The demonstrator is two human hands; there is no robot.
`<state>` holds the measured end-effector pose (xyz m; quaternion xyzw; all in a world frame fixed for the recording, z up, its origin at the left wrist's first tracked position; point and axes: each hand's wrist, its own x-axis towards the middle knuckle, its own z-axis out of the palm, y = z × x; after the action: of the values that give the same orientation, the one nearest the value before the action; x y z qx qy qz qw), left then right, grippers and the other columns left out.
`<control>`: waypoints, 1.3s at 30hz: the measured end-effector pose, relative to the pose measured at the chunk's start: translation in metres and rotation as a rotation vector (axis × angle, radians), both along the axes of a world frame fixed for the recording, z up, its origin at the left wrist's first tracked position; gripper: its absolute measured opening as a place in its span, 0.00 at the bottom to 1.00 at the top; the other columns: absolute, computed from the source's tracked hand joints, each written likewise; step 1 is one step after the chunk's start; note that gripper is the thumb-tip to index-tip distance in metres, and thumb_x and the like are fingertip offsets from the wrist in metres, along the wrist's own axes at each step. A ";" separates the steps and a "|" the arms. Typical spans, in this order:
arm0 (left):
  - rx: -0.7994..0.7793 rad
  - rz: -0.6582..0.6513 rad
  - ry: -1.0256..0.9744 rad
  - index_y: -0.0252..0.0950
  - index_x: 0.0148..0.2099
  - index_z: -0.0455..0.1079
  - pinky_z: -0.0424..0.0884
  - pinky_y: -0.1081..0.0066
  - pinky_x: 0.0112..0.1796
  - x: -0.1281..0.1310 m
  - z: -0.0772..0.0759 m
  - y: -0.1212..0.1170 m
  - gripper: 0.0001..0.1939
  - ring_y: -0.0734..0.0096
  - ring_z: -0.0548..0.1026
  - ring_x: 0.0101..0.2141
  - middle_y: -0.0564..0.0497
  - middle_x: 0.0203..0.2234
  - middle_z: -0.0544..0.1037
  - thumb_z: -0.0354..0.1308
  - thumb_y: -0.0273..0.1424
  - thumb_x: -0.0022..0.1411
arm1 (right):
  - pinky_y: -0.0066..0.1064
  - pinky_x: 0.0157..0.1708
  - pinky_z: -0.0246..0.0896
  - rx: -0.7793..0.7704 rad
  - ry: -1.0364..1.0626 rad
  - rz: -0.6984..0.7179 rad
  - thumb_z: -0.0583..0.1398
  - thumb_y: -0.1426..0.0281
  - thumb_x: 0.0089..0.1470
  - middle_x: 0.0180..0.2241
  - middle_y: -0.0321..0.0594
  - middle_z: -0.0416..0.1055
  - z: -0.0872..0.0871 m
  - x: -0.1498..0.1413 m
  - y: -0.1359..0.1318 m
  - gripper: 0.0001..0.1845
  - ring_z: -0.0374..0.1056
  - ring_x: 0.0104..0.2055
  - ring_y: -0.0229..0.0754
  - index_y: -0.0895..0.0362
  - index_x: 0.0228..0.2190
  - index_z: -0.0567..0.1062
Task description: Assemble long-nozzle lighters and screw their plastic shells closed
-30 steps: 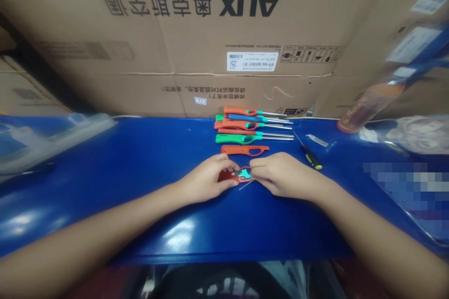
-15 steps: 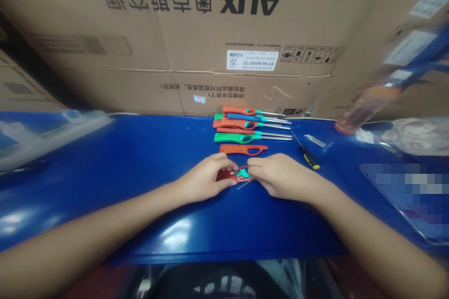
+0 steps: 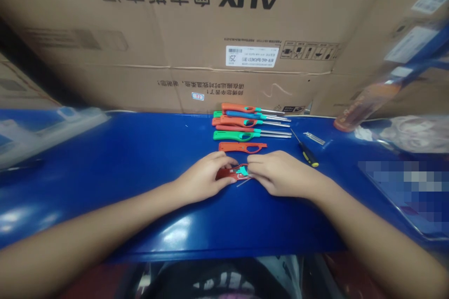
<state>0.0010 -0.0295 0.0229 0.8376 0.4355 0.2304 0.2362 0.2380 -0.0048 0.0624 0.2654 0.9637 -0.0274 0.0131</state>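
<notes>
Low on the blue table lies an opened red lighter casing (image 3: 224,174), with a teal trigger piece (image 3: 242,171) and thin wiring showing inside. My left hand (image 3: 206,175) grips the casing's left end between thumb and fingers. At its right end my right hand (image 3: 271,172) is closed in a pinch around the teal piece's side; its fingertips hide exactly what they hold. A thin clear tube (image 3: 242,182) sticks out below the casing. Just beyond my hands rests a loose orange casing half (image 3: 242,147).
Several assembled long-neck lighters (image 3: 235,136) are stacked behind the casing half. To the right lie a black-and-yellow screwdriver (image 3: 308,155) and a small clear packet (image 3: 315,138). An orange bottle (image 3: 365,103) leans farther right. A large cardboard box (image 3: 175,46) walls off the back.
Both hands stay almost in place on the red casing. My left fingertips have lifted slightly off the inner parts. The whole view has shifted a little.
</notes>
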 end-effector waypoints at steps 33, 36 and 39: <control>0.047 0.104 -0.071 0.36 0.37 0.78 0.67 0.72 0.31 0.005 -0.006 0.000 0.09 0.71 0.73 0.29 0.51 0.29 0.78 0.61 0.36 0.65 | 0.31 0.35 0.63 0.006 0.218 -0.010 0.58 0.66 0.65 0.47 0.41 0.77 -0.018 -0.004 0.009 0.13 0.74 0.44 0.44 0.54 0.50 0.72; 0.055 0.100 -0.086 0.36 0.37 0.78 0.66 0.73 0.30 0.005 -0.007 0.001 0.09 0.72 0.73 0.28 0.51 0.29 0.78 0.61 0.35 0.65 | 0.32 0.38 0.64 -0.010 0.231 -0.005 0.59 0.67 0.64 0.48 0.41 0.77 -0.017 -0.002 0.010 0.14 0.74 0.45 0.44 0.54 0.51 0.73; 0.073 0.084 -0.086 0.35 0.38 0.78 0.66 0.73 0.30 0.004 -0.008 0.002 0.10 0.72 0.73 0.28 0.51 0.29 0.78 0.60 0.35 0.66 | 0.32 0.39 0.65 -0.002 0.239 -0.009 0.59 0.67 0.64 0.48 0.42 0.77 -0.017 -0.001 0.011 0.15 0.74 0.45 0.44 0.53 0.51 0.73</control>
<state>0.0047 -0.0279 0.0147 0.8158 0.4511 0.2917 0.2141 0.2371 0.0058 0.0459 0.2647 0.9571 -0.0600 -0.1015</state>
